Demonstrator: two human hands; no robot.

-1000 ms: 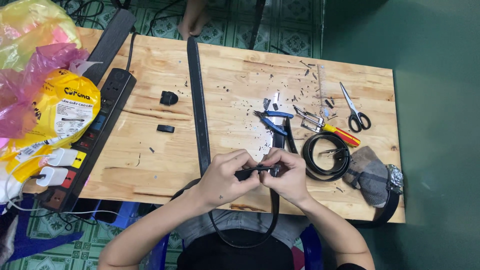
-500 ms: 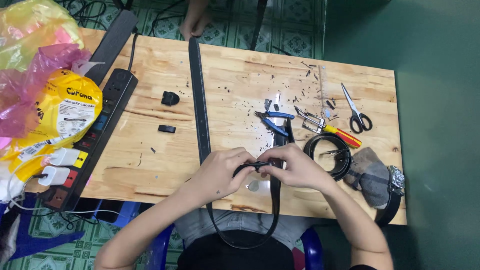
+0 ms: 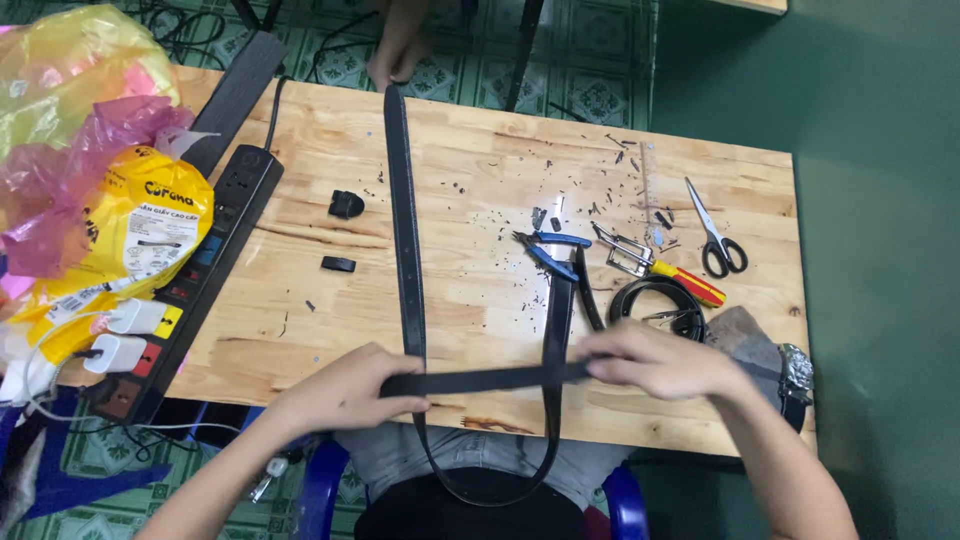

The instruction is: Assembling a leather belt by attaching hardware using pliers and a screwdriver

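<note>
We grip a short black strap (image 3: 490, 379) taut between our closed left hand (image 3: 345, 392) and right hand (image 3: 655, 360), across the long belt (image 3: 404, 230), unfastened as yet.

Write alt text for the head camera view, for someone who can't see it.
Seen from above, a person's left hand and right hand stretch a black strap sideways over a wooden table, crossing a long black belt. Blue pliers, scissors and a power strip lie nearby.

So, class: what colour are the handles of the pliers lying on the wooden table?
Blue; the pliers' handles show best in the head view, beside the long black leather belt.
</note>
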